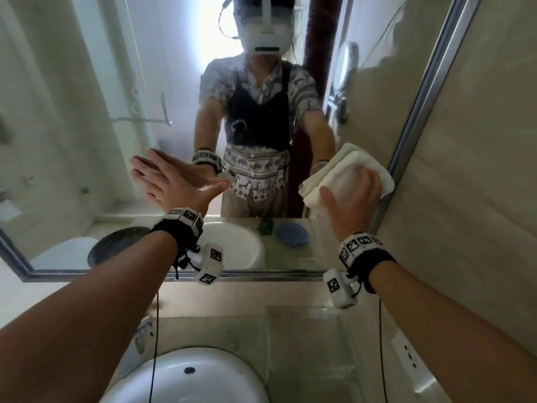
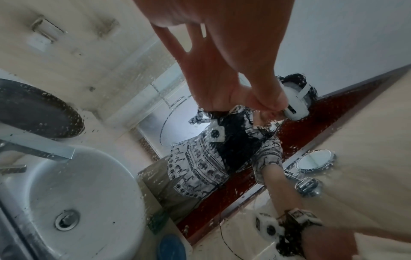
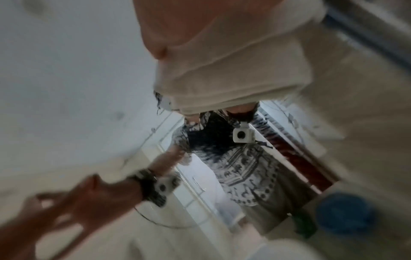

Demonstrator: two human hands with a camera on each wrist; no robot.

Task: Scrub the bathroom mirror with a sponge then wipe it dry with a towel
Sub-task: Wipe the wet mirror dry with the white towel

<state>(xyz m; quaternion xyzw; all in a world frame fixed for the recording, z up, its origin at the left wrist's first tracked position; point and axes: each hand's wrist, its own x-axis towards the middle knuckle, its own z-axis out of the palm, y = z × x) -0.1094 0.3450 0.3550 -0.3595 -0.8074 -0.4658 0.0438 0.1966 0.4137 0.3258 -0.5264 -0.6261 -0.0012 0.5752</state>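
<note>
The mirror (image 1: 87, 112) fills the upper head view; the left wrist view shows its glass (image 2: 111, 109) speckled with water drops. My left hand (image 1: 174, 181) lies flat on the glass at lower centre with its fingers spread and holds nothing. My right hand (image 1: 351, 190) grips a folded white towel (image 1: 357, 161) and presses it on the glass beside the mirror's right frame (image 1: 421, 97). The towel (image 3: 233, 70) fills the blurred right wrist view. A small green thing (image 1: 266, 225), maybe the sponge, shows only as a reflection.
A white basin (image 1: 186, 376) sits below the mirror, with a clear glass tray (image 1: 305, 344) to its right. A blue dish (image 1: 292, 234) shows as a reflection beside the green thing. Tiled wall (image 1: 465, 170) with a socket (image 1: 406, 356) closes the right side.
</note>
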